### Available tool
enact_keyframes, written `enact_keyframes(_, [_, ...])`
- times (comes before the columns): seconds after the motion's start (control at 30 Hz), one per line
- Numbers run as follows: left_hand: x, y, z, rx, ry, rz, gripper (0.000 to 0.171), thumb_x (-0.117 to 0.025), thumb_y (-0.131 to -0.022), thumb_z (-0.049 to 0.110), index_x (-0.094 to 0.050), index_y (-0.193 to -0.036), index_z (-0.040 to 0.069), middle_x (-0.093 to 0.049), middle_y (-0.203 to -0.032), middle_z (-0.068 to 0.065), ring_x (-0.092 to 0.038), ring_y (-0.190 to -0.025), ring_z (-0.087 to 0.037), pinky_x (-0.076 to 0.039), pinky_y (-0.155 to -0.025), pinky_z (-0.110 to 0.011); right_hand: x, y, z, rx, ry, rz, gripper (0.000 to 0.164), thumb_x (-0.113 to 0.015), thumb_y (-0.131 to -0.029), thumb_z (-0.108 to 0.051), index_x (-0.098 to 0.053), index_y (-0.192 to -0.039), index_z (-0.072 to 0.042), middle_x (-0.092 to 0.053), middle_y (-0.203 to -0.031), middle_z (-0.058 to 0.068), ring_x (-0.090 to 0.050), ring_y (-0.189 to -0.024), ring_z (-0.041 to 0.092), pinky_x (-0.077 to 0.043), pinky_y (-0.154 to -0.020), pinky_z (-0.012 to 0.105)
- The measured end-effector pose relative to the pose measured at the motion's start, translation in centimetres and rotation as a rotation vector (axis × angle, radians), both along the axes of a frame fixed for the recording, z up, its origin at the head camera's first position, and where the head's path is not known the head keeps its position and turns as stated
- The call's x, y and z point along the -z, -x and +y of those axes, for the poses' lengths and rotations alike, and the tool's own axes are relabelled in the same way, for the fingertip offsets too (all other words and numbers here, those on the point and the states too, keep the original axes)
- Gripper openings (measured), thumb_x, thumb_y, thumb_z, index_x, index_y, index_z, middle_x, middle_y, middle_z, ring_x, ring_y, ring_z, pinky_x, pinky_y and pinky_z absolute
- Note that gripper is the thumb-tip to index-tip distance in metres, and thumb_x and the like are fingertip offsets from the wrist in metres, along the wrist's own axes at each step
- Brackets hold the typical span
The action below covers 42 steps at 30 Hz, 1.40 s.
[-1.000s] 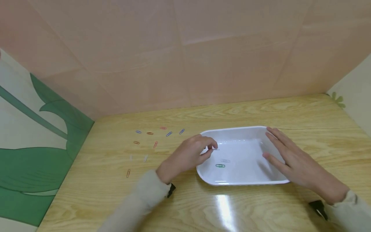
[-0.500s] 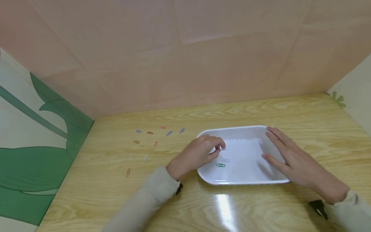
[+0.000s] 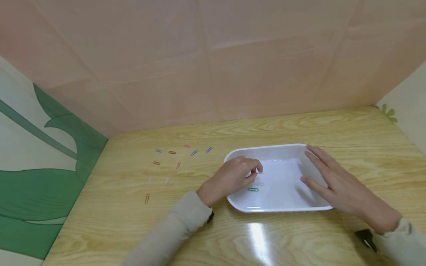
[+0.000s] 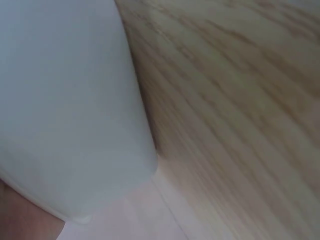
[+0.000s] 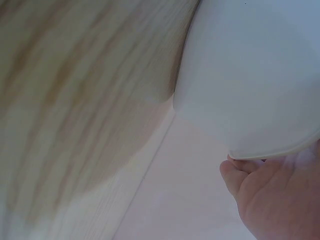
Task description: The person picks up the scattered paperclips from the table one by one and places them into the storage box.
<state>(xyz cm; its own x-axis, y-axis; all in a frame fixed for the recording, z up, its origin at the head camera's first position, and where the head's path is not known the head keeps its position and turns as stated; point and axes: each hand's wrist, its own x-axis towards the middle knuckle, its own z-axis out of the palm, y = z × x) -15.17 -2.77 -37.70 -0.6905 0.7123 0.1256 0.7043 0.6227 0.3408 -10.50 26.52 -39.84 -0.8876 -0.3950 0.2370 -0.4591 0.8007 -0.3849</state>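
In the head view my left hand (image 3: 231,175) reaches over the left side of a white dish (image 3: 286,184). Thumb and forefinger pinch a pale paper clip (image 3: 261,173), of which only a thin end shows. Just below it, a green paper clip (image 3: 253,189) and a whitish paper clip (image 3: 260,183) lie on the dish floor. My right hand (image 3: 342,188) rests with straight, spread fingers on the dish's right rim, its thumb over the inside. The right wrist view shows this hand (image 5: 280,195) along the rim; the left wrist view shows mostly the dish's outer wall (image 4: 70,110).
Left of the dish, several loose paper clips are scattered on the wood-grain table (image 3: 110,221), among them a blue paper clip (image 3: 194,153), a red paper clip (image 3: 178,165) and a white paper clip (image 3: 167,181). A pinkish wall (image 3: 213,74) rises behind the table.
My left hand has moved to the right, further over the dish, carrying the pale paper clip. The right hand and the clips on the table have stayed put.
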Motion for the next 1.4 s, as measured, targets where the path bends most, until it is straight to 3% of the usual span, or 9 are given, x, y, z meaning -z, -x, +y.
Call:
enact_keyframes(0.4, [0.61,-0.08,0.31,-0.032,0.051,0.055,0.018,-0.061,-0.094,0.009,-0.073,-0.106,0.018,-0.069,-0.088,0.010,-0.054,-0.079,-0.007,-0.043,-0.070,-0.014,-0.08,0.05,0.11,-0.009,-0.006,0.027,0.073,-0.062,-0.097,-0.029,-0.027,-0.155,-0.001,-0.019,-0.165,0.013,-0.013,-0.155,0.028,0.005,-0.118,0.010])
enact_keyframes(0.83, [0.56,-0.06,0.57,-0.051,0.125,0.098,0.023,-0.058,-0.094,0.010,-0.075,-0.108,0.020,-0.073,-0.086,0.010,-0.054,-0.072,-0.007,-0.036,-0.058,-0.014,-0.23,0.06,0.23,-0.019,-0.012,0.007,0.071,-0.058,-0.100,-0.027,-0.022,-0.156,-0.002,-0.014,-0.166,0.014,-0.010,-0.155,0.031,0.006,-0.121,0.016])
enact_keyframes(1.03, [0.48,-0.12,0.56,-0.045,0.226,0.108,0.026,-0.059,-0.094,0.011,-0.074,-0.113,0.022,-0.075,-0.099,0.009,-0.061,-0.079,-0.010,-0.040,-0.060,-0.017,-0.10,0.10,0.18,-0.019,-0.006,0.009,0.072,-0.059,-0.099,-0.027,-0.023,-0.156,-0.001,-0.015,-0.166,0.015,-0.011,-0.155,0.032,0.006,-0.121,0.016])
enact_keyframes(1.4, [0.45,-0.22,0.37,-0.034,0.238,0.089,0.025,-0.061,-0.094,0.013,-0.073,-0.115,0.021,-0.075,-0.103,0.007,-0.062,-0.083,-0.011,-0.043,-0.065,-0.018,0.12,0.14,-0.03,-0.012,0.007,0.006,0.074,-0.062,-0.098,-0.028,-0.025,-0.156,-0.002,-0.017,-0.166,0.014,-0.014,-0.154,0.032,0.004,-0.120,0.014])
